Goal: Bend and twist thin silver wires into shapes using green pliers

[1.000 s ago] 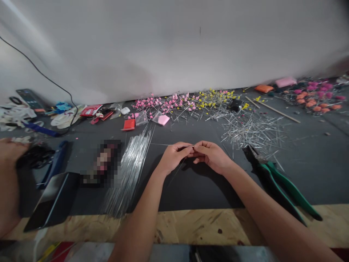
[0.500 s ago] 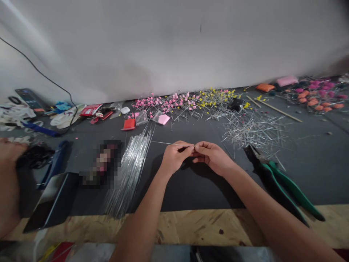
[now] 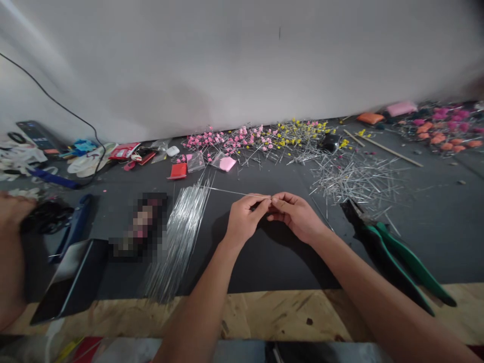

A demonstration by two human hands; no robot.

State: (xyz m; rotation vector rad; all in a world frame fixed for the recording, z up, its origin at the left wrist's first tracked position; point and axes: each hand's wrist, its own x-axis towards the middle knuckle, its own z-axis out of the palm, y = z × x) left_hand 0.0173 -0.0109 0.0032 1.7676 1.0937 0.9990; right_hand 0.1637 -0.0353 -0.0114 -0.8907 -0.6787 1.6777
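Note:
A thin silvery wire [image 3: 229,191] runs from near the wire bundle to my fingers. My left hand [image 3: 244,217] pinches it close to its right end. At that end the thumb and fingertips of my right hand [image 3: 297,214] are closed on the wire, nearly touching the left fingertips; the tip itself is hidden. Left of my hands lies a bundle of long straight wires [image 3: 183,222]. Short loose wires [image 3: 351,179] are heaped beyond my right hand. Pliers with green and black handles [image 3: 393,252] rest to the right of my right forearm.
Along the wall lie wires tipped with pink blobs [image 3: 230,141] and yellow blobs [image 3: 302,132]. A red packet [image 3: 178,171] sits behind the bundle. At the left are a dark phone-like device [image 3: 70,280], a blue-handled tool [image 3: 75,227] and another person's hand [image 3: 15,212].
The wire's far left end has risen slightly in view. Both hands keep their pinch at its right end, with the left hand shifted a little to the right.

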